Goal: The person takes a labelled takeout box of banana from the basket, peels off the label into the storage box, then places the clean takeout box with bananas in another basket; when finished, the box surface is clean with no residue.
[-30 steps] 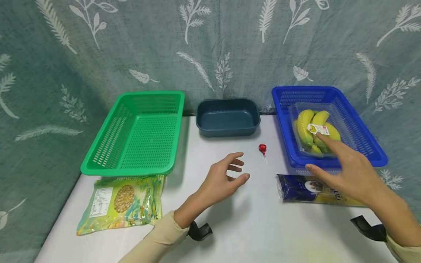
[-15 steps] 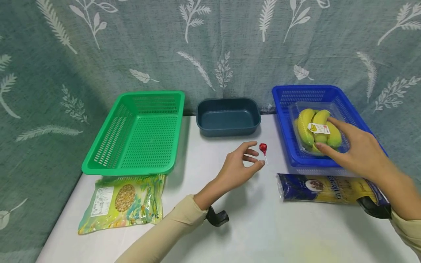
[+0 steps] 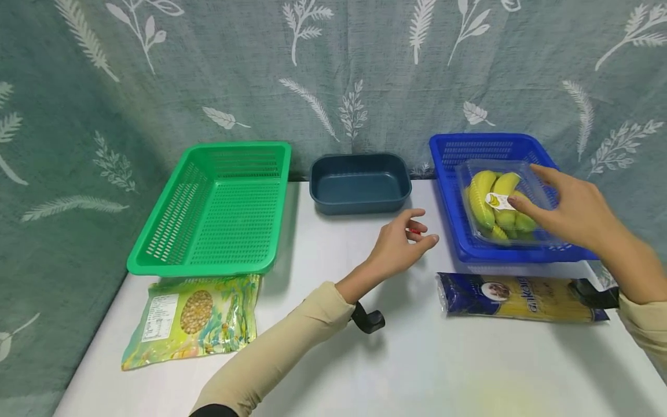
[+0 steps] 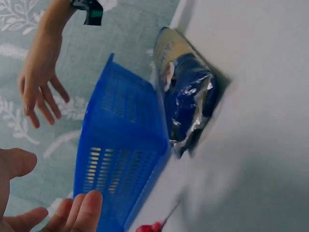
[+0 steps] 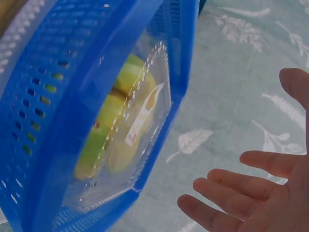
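Observation:
My left hand [image 3: 397, 248] hovers over the white table with fingers loosely bent and nothing in its grasp. Just beyond those fingers lies a red lollipop [image 3: 415, 231], mostly hidden in the head view; its red head [image 4: 150, 227] shows at the bottom of the left wrist view. On the right, my right hand [image 3: 581, 211] is spread above the blue basket [image 3: 458, 246]. In that basket sits a clear plastic box of bananas [image 3: 504, 202] with a white label. The right wrist view shows the right fingers [image 5: 231, 195] apart from the box.
A green basket [image 3: 278, 231] stands at the left, with a green bag of beans or grains [image 3: 195, 321] before it. A dark teal tray [image 3: 359, 205] is at the back centre. A spaghetti packet [image 3: 521, 296] lies before the blue basket. A patterned curtain [image 3: 234, 75] hangs behind.
My left hand has moved right and away from me, coming up to the lollipop. My right hand has shifted right and slightly farther back over the banana box. The objects stay in place.

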Demonstrator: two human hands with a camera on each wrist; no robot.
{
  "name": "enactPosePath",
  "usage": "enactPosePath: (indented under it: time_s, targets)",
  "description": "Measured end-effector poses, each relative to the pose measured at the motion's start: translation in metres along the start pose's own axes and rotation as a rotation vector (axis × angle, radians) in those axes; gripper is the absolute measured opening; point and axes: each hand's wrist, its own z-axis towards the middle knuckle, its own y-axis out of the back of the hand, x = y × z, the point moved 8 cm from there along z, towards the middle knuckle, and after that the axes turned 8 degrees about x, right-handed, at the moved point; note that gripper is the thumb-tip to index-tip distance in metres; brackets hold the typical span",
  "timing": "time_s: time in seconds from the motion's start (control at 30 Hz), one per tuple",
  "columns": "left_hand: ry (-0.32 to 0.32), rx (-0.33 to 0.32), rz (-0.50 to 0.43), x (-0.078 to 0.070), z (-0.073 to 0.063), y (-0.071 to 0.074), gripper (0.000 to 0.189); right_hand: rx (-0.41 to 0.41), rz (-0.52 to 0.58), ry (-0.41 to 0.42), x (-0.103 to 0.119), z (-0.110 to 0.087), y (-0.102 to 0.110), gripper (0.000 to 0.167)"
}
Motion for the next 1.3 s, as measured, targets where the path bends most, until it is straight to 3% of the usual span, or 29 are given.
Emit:
enactPosePath:
  time_s: [0.2, 0.37, 0.67, 0.87, 1.13, 1.3]
  targets:
    - [0.024, -0.033, -0.012, 0.002, 0.012, 0.004, 0.055, 0.066, 0.077, -0.027, -0.008, 0.024, 0.0, 0.081]
    - [0.048, -0.039, -0.021, 0.003, 0.023, -0.003, 0.059, 0.1, 0.08, -0.056, -0.022, 0.04, 0.003, 0.081]
    - [0.216, -0.095, -0.22, 0.019, 0.037, -0.018, 0.064, 0.139, 0.044, -0.067, -0.038, 0.069, 0.005, 0.08]
    - [0.271, -0.105, -0.328, 0.021, 0.037, -0.029, 0.065, 0.192, 0.002, -0.104, -0.051, 0.085, 0.004, 0.085]
    - [0.279, -0.172, -0.372, 0.019, 0.041, -0.036, 0.063, 0.254, -0.001, -0.185, -0.076, 0.093, -0.002, 0.094]
    - [0.295, -0.182, -0.393, 0.018, 0.043, -0.039, 0.064, 0.312, 0.056, -0.244, -0.089, 0.098, -0.009, 0.104]
